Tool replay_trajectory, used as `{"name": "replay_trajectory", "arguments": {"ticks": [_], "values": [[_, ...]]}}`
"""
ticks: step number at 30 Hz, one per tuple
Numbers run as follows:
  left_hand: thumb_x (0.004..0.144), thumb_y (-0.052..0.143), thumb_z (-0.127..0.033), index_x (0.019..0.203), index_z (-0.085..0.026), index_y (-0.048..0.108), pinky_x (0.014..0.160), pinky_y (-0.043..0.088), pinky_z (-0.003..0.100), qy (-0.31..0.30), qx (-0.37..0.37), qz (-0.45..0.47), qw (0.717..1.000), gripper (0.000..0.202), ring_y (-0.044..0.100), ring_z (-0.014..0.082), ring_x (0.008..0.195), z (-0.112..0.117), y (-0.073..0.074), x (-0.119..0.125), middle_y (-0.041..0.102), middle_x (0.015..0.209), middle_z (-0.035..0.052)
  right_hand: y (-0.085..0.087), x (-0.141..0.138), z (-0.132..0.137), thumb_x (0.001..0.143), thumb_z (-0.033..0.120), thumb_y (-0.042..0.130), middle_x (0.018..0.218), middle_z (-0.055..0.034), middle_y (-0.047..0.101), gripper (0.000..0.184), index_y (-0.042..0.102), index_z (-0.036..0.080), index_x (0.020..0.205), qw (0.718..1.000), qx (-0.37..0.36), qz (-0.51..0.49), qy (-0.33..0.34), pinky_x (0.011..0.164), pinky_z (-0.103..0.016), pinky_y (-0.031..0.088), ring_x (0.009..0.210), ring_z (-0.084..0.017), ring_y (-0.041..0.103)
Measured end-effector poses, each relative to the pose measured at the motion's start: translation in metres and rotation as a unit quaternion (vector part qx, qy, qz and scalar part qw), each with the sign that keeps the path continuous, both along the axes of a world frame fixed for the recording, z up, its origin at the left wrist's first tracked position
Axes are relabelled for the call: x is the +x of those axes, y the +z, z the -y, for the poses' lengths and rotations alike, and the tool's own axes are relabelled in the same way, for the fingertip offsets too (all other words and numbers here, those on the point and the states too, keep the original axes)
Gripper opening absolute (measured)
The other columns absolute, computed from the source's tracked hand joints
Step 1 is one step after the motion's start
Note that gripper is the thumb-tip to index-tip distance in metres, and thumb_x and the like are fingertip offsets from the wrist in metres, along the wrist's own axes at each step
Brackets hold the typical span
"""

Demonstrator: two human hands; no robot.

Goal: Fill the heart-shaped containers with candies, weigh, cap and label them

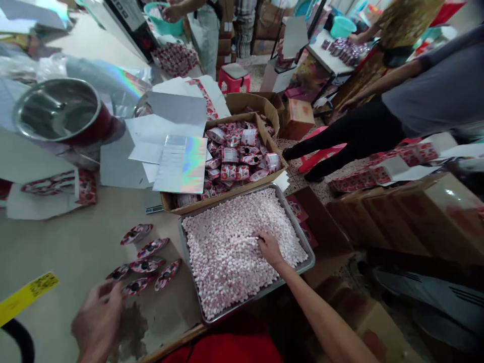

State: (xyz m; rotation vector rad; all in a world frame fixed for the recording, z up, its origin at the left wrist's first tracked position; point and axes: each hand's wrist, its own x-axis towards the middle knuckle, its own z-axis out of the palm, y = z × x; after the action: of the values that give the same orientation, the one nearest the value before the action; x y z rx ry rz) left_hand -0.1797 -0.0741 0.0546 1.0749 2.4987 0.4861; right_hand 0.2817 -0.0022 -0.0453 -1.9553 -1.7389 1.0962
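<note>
My right hand (269, 247) reaches into a metal tray (302, 267) full of small pink and white candies (227, 252); its fingers curl down into the pile, and what they grip is hidden. My left hand (98, 322) hovers blurred over the table near several flat red strawberry-print packets (145, 262) lying in a loose row, its fingers bent toward the nearest one. Beyond the tray stands a cardboard box (227, 194) filled with the same red packets.
A steel pot (56, 113) and holographic sheets (183, 164) lie at the back of the table. A yellow tag (26, 297) sits at the left edge. Other people stand on the right among cardboard boxes (397, 222) and a red stool (234, 78).
</note>
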Motion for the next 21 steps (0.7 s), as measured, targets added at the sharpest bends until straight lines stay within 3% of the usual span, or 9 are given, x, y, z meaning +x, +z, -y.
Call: {"name": "replay_trajectory", "arguments": {"ticks": [2, 5, 6, 8, 11, 13, 15, 18, 21], "values": [[0.090, 0.063, -0.046, 0.094, -0.022, 0.073, 0.065, 0.050, 0.037, -0.105, 0.101, -0.068, 0.987, 0.026, 0.066, 0.0271, 0.069, -0.063, 0.013, 0.048, 0.073, 0.081, 0.0069, 0.006, 0.006, 0.007, 0.085, 0.012, 0.051, 0.099, -0.0054, 0.079, 0.035, 0.081, 0.024, 0.099, 1.000, 0.002, -0.023, -0.006, 0.093, -0.034, 0.049, 0.100, -0.024, 0.070], [0.098, 0.059, -0.028, 0.105, -0.018, 0.074, 0.092, 0.053, 0.042, -0.333, 0.251, -0.056, 0.907, 0.020, 0.070, 0.0272, 0.099, -0.202, 0.014, 0.157, 0.076, 0.102, 0.0107, 0.016, 0.009, 0.015, 0.085, 0.015, 0.052, 0.091, -0.0049, 0.077, 0.032, 0.080, 0.023, 0.097, 0.997, 0.002, -0.067, -0.027, 0.089, -0.034, 0.048, 0.094, -0.024, 0.070], [0.098, 0.059, -0.020, 0.113, -0.016, 0.073, 0.100, 0.051, 0.044, -0.419, 0.258, -0.033, 0.870, 0.021, 0.067, 0.0270, 0.110, -0.249, 0.011, 0.196, 0.075, 0.111, 0.0121, 0.021, 0.010, 0.017, 0.085, 0.016, 0.052, 0.088, -0.0045, 0.076, 0.032, 0.080, 0.023, 0.097, 0.996, -0.003, -0.083, -0.038, 0.087, -0.034, 0.048, 0.090, -0.023, 0.070], [0.087, 0.071, -0.015, 0.124, -0.022, 0.070, 0.109, 0.048, 0.040, -0.510, 0.241, -0.006, 0.826, 0.037, 0.061, 0.0233, 0.119, -0.328, 0.002, 0.265, 0.071, 0.126, 0.0078, 0.034, 0.010, 0.021, 0.084, 0.018, 0.052, 0.085, -0.0041, 0.075, 0.031, 0.079, 0.023, 0.098, 0.992, -0.016, -0.104, -0.065, 0.083, -0.033, 0.048, 0.084, -0.023, 0.069], [0.082, 0.075, -0.010, 0.118, -0.018, 0.071, 0.107, 0.048, 0.041, -0.575, 0.165, 0.017, 0.801, 0.037, 0.059, 0.0231, 0.114, -0.391, -0.004, 0.325, 0.070, 0.121, 0.0082, 0.062, 0.014, 0.024, 0.082, 0.022, 0.051, 0.087, -0.0045, 0.075, 0.031, 0.078, 0.022, 0.098, 0.987, -0.029, -0.120, -0.105, 0.082, -0.033, 0.049, 0.083, -0.022, 0.069], [0.084, 0.074, -0.010, 0.114, -0.017, 0.072, 0.105, 0.047, 0.042, -0.565, 0.162, 0.007, 0.809, 0.031, 0.057, 0.0227, 0.111, -0.395, 0.003, 0.328, 0.069, 0.116, 0.0082, 0.085, 0.020, 0.022, 0.082, 0.025, 0.051, 0.083, -0.0038, 0.073, 0.031, 0.077, 0.021, 0.098, 0.982, -0.031, -0.133, -0.129, 0.079, -0.033, 0.049, 0.080, -0.022, 0.068], [0.085, 0.075, -0.013, 0.117, -0.018, 0.073, 0.105, 0.047, 0.041, -0.556, 0.197, -0.005, 0.807, 0.032, 0.056, 0.0220, 0.109, -0.373, 0.017, 0.307, 0.068, 0.114, 0.0070, 0.112, 0.029, 0.017, 0.081, 0.027, 0.051, 0.078, -0.0025, 0.071, 0.030, 0.076, 0.021, 0.095, 0.980, -0.026, -0.140, -0.138, 0.077, -0.032, 0.048, 0.076, -0.021, 0.066], [0.083, 0.080, -0.018, 0.121, -0.020, 0.074, 0.101, 0.049, 0.038, -0.553, 0.241, -0.010, 0.797, 0.038, 0.057, 0.0221, 0.106, -0.308, 0.041, 0.253, 0.067, 0.111, 0.0061, 0.150, 0.041, 0.003, 0.081, 0.028, 0.052, 0.075, -0.0012, 0.070, 0.028, 0.076, 0.020, 0.093, 0.983, -0.008, -0.139, -0.120, 0.075, -0.030, 0.047, 0.074, -0.019, 0.064], [0.080, 0.081, -0.019, 0.120, -0.021, 0.077, 0.093, 0.051, 0.036, -0.553, 0.227, 0.012, 0.802, 0.041, 0.061, 0.0232, 0.102, -0.230, 0.047, 0.210, 0.068, 0.107, 0.0062, 0.176, 0.045, -0.015, 0.085, 0.028, 0.053, 0.077, -0.0013, 0.071, 0.029, 0.077, 0.019, 0.098, 0.988, 0.008, -0.133, -0.076, 0.074, -0.029, 0.046, 0.075, -0.019, 0.064]]}}
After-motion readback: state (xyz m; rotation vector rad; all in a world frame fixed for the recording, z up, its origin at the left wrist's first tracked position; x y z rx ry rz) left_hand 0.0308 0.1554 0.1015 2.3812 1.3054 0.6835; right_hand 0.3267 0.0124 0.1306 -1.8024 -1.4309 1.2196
